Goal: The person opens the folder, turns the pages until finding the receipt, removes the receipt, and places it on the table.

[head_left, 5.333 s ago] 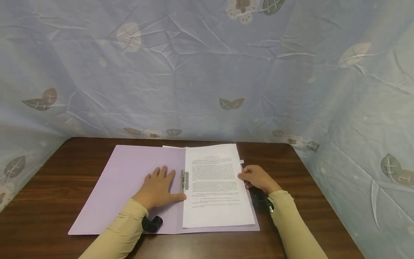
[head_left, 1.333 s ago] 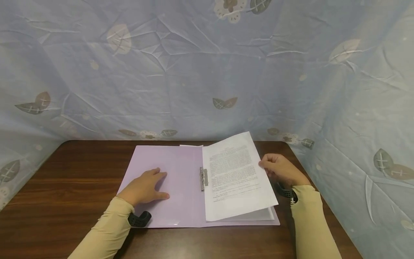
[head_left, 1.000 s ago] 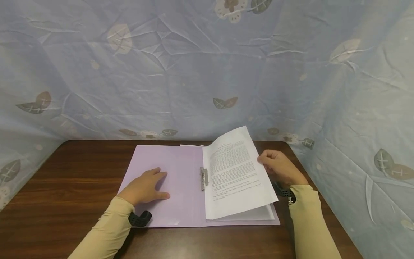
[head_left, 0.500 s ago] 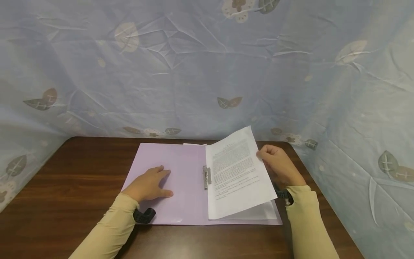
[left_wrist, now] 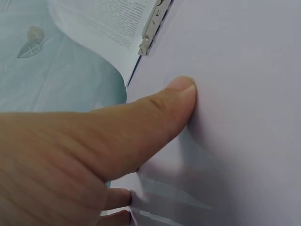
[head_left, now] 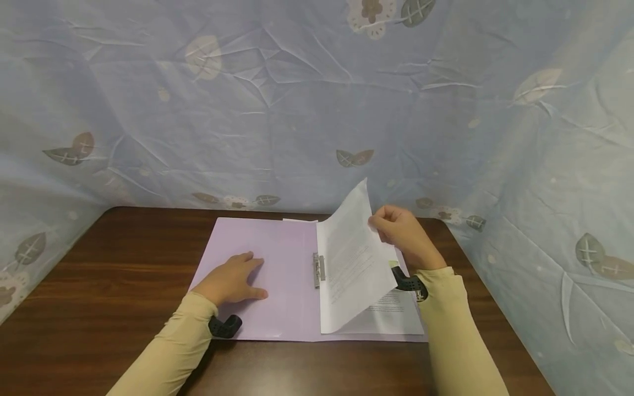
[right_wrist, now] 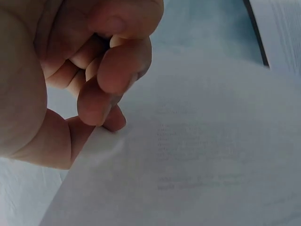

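A purple folder [head_left: 292, 302] lies spread on the table, with a metal clip [head_left: 318, 269] near its fold. Pages are fastened at the clip on the right side. My right hand [head_left: 403, 234] pinches the right edge of the top printed sheet [head_left: 346, 264], which curves up and to the left. In the right wrist view, thumb and fingers grip the edge of the same sheet [right_wrist: 197, 165]. Under it, more printed pages [head_left: 396, 316] show. My left hand [head_left: 233, 280] rests on the folder's left cover, fingers spread; its thumb [left_wrist: 164, 106] touches the purple surface in the left wrist view.
The dark wooden table [head_left: 99, 291] extends around the folder. A patterned cloth [head_left: 297, 110] hangs behind the table and along both sides. A small green tab [head_left: 393, 264] shows beside the right wrist. Black straps [head_left: 225, 326] sit on both wrists.
Over the last seconds the top sheet has gone from lying flat to lifted, and my right hand has carried its edge up and leftward. Lower pages are uncovered. The left hand stays on the cover.
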Demonstrator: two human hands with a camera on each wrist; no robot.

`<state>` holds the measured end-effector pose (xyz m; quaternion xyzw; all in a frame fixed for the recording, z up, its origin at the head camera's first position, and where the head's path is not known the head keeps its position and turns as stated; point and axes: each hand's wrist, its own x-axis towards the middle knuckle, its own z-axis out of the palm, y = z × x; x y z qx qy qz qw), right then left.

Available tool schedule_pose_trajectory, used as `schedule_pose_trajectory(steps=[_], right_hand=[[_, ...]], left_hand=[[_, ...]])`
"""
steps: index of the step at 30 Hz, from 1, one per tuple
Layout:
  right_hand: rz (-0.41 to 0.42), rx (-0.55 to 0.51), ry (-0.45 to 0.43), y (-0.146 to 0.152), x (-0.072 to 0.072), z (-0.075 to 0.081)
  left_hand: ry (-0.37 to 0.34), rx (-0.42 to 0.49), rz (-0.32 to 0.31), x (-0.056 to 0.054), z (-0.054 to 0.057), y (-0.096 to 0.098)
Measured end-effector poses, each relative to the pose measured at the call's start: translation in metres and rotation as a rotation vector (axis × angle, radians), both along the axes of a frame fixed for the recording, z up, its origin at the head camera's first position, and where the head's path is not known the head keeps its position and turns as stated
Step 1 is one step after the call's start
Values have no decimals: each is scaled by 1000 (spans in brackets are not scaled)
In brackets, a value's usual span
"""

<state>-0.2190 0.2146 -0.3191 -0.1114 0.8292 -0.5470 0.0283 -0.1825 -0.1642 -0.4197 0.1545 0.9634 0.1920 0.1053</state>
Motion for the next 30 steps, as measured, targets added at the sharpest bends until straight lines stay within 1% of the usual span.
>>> schedule_pose_trajectory(steps=[2,5,10,14,18,22,24,27,29,30], right_hand=[[28,7,8,-12,-1,4],[63,31,44,-34,-2,10],[74,83,91,-74,-1,16],[83,122,122,-101,2,16],[90,216,194,-126,4,13],[84,313,231,-148,9,9],[77,363,245,-159,12,6],[70,439,276,-174,16,2],[67,486,303,-183,18,-3],[68,506,315,-187,19,-5]], left_hand=[[-3,2,3,0,0,-1],[-5,2,3,0,0,-1],[6,1,-4,-2,-1,-2],[11,6,-1,-3,-2,-2],[17,8,0,-4,-2,-1],[17,14,-1,-5,-2,-1],[48,10,-26,-6,-1,-2],[120,11,-44,-8,1,-4],[171,15,-40,-10,3,-8],[185,25,-22,-11,4,-10]])
